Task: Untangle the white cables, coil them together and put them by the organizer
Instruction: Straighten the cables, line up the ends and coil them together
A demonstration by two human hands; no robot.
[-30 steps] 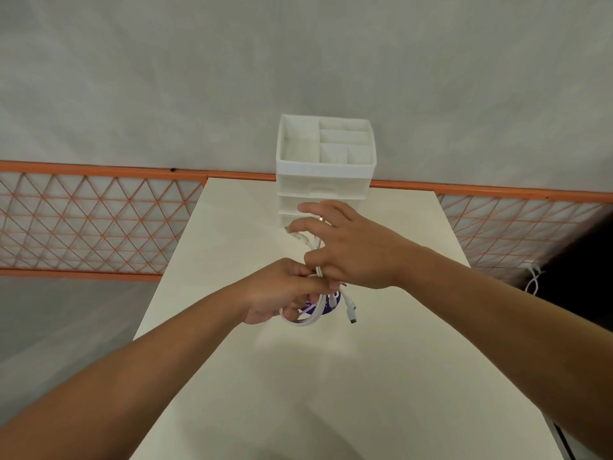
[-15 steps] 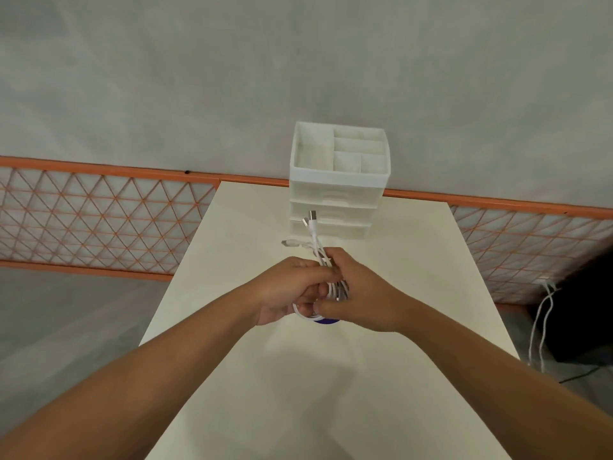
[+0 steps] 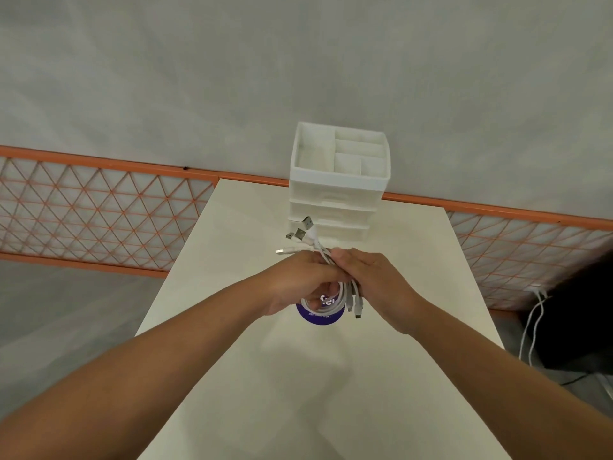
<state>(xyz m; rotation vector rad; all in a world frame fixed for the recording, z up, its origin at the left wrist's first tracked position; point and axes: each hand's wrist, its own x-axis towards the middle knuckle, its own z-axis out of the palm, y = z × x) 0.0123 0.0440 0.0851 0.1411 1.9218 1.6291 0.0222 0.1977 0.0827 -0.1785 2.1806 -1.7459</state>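
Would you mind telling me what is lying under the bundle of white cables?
A round purple sticker with white lettering shows on the table below the white cables. Its upper part is covered by the cables and both hands, so the full text cannot be read.

- A single head-worn, wide-angle view looks forward and down from the person's own eye line, along both forearms to the hands, left hand [image 3: 298,283] and right hand [image 3: 374,287], which meet close below the lens at mid-frame.
- The cream surface [image 3: 331,393] runs lengthwise away from the camera, its far end carrying the white drawer organizer [image 3: 338,184].
- Beyond lie a grey wall and an orange lattice rail [image 3: 99,210], bowed by the lens.
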